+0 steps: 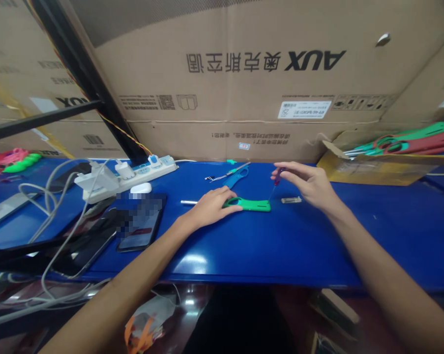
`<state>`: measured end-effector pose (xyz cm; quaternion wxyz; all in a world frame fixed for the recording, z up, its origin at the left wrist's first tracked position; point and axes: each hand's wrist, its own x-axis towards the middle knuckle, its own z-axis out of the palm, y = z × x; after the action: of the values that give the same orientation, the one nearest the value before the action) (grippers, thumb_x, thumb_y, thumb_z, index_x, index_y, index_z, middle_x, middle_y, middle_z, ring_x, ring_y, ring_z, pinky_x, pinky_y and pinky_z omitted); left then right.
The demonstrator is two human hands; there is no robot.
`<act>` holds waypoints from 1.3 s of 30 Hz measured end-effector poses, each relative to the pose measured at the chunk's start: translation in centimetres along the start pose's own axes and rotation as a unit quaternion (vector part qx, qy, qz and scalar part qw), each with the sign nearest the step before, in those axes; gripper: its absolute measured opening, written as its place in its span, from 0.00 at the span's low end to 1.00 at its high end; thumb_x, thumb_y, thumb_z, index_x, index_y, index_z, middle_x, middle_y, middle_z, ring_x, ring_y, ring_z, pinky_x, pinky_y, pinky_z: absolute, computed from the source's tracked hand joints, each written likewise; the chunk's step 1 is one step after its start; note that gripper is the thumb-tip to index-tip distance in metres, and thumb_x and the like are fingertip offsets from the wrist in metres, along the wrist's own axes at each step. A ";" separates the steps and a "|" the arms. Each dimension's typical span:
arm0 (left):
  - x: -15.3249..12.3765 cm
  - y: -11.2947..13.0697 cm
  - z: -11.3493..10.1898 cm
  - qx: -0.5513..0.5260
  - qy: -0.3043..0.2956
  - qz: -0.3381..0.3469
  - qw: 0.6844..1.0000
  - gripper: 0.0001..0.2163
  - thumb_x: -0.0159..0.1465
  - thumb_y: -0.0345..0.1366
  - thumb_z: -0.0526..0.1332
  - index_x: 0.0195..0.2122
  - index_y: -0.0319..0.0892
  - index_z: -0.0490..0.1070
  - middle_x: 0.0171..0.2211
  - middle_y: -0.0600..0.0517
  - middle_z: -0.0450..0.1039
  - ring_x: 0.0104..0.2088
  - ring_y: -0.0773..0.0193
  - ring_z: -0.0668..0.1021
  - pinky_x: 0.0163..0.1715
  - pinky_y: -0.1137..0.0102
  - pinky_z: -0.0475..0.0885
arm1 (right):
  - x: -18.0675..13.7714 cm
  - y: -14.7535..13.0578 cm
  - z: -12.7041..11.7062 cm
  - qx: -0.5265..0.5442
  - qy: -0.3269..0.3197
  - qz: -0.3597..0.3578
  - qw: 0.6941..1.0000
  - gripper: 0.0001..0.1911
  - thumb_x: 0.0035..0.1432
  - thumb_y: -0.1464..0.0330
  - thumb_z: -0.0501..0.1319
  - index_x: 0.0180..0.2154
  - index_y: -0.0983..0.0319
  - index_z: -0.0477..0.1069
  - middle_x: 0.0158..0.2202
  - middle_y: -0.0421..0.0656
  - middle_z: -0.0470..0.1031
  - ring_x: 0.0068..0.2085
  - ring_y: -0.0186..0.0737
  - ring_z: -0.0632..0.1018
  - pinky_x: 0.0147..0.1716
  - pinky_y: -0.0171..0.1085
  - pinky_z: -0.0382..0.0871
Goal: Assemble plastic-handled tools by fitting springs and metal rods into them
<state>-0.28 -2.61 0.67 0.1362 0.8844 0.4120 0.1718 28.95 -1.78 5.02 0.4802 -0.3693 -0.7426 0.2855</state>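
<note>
Closest, a dark phone [138,231] lies on the blue table [244,255], off to the left. White cables [52,196] loop over and around it.

A bit further in, the left hand [210,206] lies on the left end of a green piece [253,204]. The fingers are bent over that end and press it onto the table. The green piece lies flat in the middle of the table, between the two hands.

The right hand [312,187] is just to the right of it, lifted off the table. Its thumb and first fingers pinch a small screwdriver [277,179] near the top, and the other fingers are spread loose. The screwdriver leans, and its tip comes down at the right end of the green piece. I cannot tell if the tip touches.

A tiny clear part [291,200] lies just beside that end, under the right hand. A thin metal pin [188,202] lies left of the left hand.

Behind the hands lies a blue piece [238,176] with a metal bit by it. To the left are a white case [140,188] and a power strip [148,169] with plugs in it.

Far right, an open box [372,169] holds red and green pieces [409,140]. Big cardboard boxes [244,73] stand at the back.
</note>
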 end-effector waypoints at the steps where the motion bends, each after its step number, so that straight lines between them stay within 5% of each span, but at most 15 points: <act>1: 0.0 0.0 0.0 -0.001 -0.001 0.002 1.000 0.20 0.72 0.54 0.58 0.51 0.42 0.72 0.48 0.46 0.75 0.49 0.52 0.77 0.49 0.60 0.72 | 0.0 -0.1 0.1 -0.008 0.004 -0.003 1.000 0.15 0.64 0.60 0.66 0.49 0.56 0.81 0.41 0.44 0.83 0.40 0.43 0.84 0.46 0.46 0.79; 11: 0.0 -0.2 0.2 -0.013 -0.001 0.008 1.000 0.20 0.72 0.55 0.55 0.50 0.43 0.72 0.48 0.46 0.74 0.50 0.52 0.77 0.50 0.59 0.72 | -0.4 -0.6 -0.6 0.029 -0.060 0.006 0.998 0.15 0.62 0.62 0.68 0.51 0.53 0.80 0.49 0.44 0.82 0.48 0.44 0.83 0.49 0.45 0.78; 17: -0.1 -0.3 0.3 -0.013 0.005 0.001 1.000 0.19 0.72 0.53 0.57 0.48 0.42 0.71 0.47 0.46 0.75 0.48 0.53 0.78 0.47 0.61 0.72 | -0.1 -1.0 -1.2 0.030 -0.032 0.027 0.999 0.13 0.52 0.58 0.74 0.38 0.57 0.81 0.35 0.42 0.82 0.34 0.41 0.82 0.40 0.44 0.78; 24: -0.1 -0.3 0.2 -0.021 0.005 0.000 1.000 0.19 0.71 0.54 0.57 0.48 0.42 0.71 0.47 0.46 0.75 0.46 0.54 0.78 0.46 0.62 0.71 | 0.5 -1.2 -0.9 -0.112 0.006 0.025 0.993 0.20 0.49 0.51 0.74 0.31 0.59 0.76 0.30 0.43 0.81 0.28 0.38 0.74 0.29 0.38 0.67; 31: 0.0 -0.6 0.4 -0.020 0.010 0.000 1.000 0.18 0.71 0.54 0.58 0.46 0.43 0.70 0.45 0.47 0.75 0.46 0.54 0.78 0.45 0.62 0.71 | 0.2 -1.2 0.8 -0.125 0.044 0.042 0.990 0.20 0.56 0.51 0.69 0.26 0.59 0.68 0.17 0.34 0.65 0.20 0.31 0.62 0.23 0.34 0.55; 35: 0.0 -0.7 0.5 -0.017 0.010 0.003 1.000 0.17 0.71 0.53 0.59 0.46 0.43 0.69 0.45 0.47 0.75 0.45 0.54 0.78 0.44 0.63 0.71 | 0.6 -1.6 0.9 -0.266 0.064 0.012 0.962 0.21 0.59 0.55 0.65 0.21 0.59 0.66 0.15 0.34 0.61 0.20 0.31 0.60 0.24 0.35 0.52; 39: 0.0 -0.6 0.4 -0.014 0.007 0.004 1.000 0.17 0.71 0.53 0.60 0.45 0.43 0.69 0.45 0.48 0.75 0.46 0.54 0.78 0.45 0.63 0.71 | 0.9 -2.0 1.6 -0.452 0.088 0.026 0.887 0.23 0.60 0.56 0.63 0.17 0.59 0.67 0.15 0.40 0.66 0.21 0.36 0.65 0.25 0.37 0.46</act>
<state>-0.48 -2.26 0.12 0.1447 0.8828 0.4072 0.1840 26.69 -2.25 6.41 0.3166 -0.5894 -0.7361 -0.1022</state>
